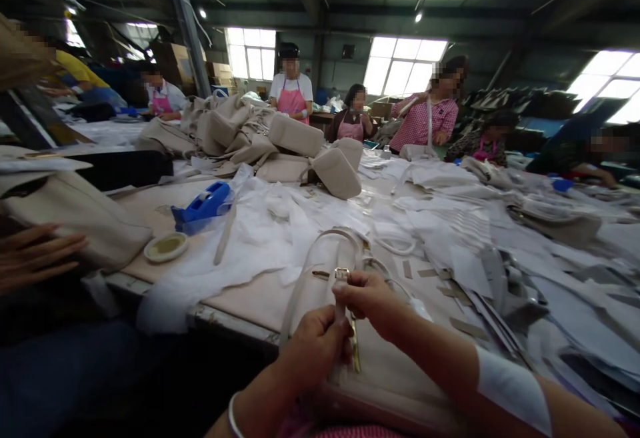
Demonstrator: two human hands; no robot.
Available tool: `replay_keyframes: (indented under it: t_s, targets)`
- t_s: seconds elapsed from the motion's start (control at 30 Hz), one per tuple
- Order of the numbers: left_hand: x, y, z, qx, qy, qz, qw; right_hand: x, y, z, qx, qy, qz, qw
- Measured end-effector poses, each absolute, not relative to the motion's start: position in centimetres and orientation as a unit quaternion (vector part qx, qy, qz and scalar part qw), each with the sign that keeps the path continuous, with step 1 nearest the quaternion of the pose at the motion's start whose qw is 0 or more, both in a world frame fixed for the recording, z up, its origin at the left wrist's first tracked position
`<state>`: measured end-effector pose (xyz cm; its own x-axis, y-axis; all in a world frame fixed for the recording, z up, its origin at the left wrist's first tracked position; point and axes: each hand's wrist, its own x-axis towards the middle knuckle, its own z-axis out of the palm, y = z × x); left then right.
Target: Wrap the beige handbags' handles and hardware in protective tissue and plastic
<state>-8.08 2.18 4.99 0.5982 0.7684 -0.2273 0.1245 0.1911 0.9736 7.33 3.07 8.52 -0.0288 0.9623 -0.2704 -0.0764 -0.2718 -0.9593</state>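
Note:
A light beige handbag [320, 258] lies in front of me at the table edge, its handle curving over the far end. On its front is a strap with a gold buckle [342, 274]. My left hand [320, 338] is closed on the strap's lower part, thumb pressed against the fingers. Just above it, my right hand [367, 298] pinches the same strap right below the buckle. Gold-coloured trim [356, 348] shows on the bag beside my left hand. The fingertips partly hide the strap.
A blue tape dispenser [203, 206] and a tape roll [166, 247] lie to the left, near white wrapping sheets [270, 225]. Beige bags [295, 137] are heaped beyond. A grey dispenser [510, 285] stands right. A co-worker's hand [40, 258] rests by another bag [85, 215]; several people work across the table.

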Motion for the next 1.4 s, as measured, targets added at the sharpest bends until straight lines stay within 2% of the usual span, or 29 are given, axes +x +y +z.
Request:
replay_keyframes:
  t_s: [0.13, 0.27, 0.33, 0.47, 0.67, 0.87, 1.0, 1.1, 1.17, 1.23, 1.3, 1.33, 1.4]
  targets:
    - [-7.7, 2.7, 4.6, 0.517, 0.359, 0.269, 0.729, 8.0, 4.6, 7.1, -0.521, -0.389, 0.628, 0.426]
    - [-6.6, 3.6, 4.5, 0.401, 0.364, 0.329, 0.774, 8.2, 6.4, 6.3, -0.553, -0.441, 0.609, 0.359]
    - [-6.1, 4.0, 4.1, 0.353, 0.385, 0.35, 0.778, 8.3, 7.5, 5.8, -0.592, -0.505, 0.553, 0.298]
    - [-5.7, 4.5, 2.8, 0.293, 0.423, 0.354, 0.781, 8.4, 11.1, 4.6, -0.627, -0.681, 0.348, 0.148]
    - [-5.5, 4.6, 1.4, 0.347, 0.434, 0.3, 0.776, 5.9, 19.3, 3.1, -0.581, -0.783, 0.173, 0.137]
    - [-5.4, 5.1, 0.6, 0.388, 0.434, 0.267, 0.767, 2.9, 23.6, 0.9, -0.528, -0.837, 0.119, 0.075]
    - [-5.6, 5.6, 0.3, 0.391, 0.436, 0.262, 0.767, 3.9, 23.5, 1.6, -0.531, -0.833, 0.105, 0.116]
    - [-6.0, 5.6, 0.4, 0.417, 0.413, 0.283, 0.759, 6.4, 22.7, 3.6, -0.557, -0.804, 0.097, 0.184]
    - [-6.3, 5.4, 0.8, 0.433, 0.401, 0.306, 0.747, 8.6, 21.8, 4.9, -0.594, -0.755, 0.108, 0.257]
    - [-6.9, 5.3, 1.4, 0.471, 0.401, 0.337, 0.71, 10.6, 20.1, 5.7, -0.611, -0.665, 0.201, 0.38]
    - [-7.5, 5.2, 2.0, 0.545, 0.397, 0.379, 0.634, 12.1, 17.5, 5.8, -0.573, -0.554, 0.376, 0.472]
    - [-7.7, 5.2, 2.3, 0.585, 0.39, 0.403, 0.586, 12.6, 16.0, 5.7, -0.544, -0.506, 0.467, 0.48]
    - [-8.2, 5.2, 2.5, 0.64, 0.381, 0.443, 0.499, 13.0, 12.8, 5.2, -0.513, -0.448, 0.585, 0.44]
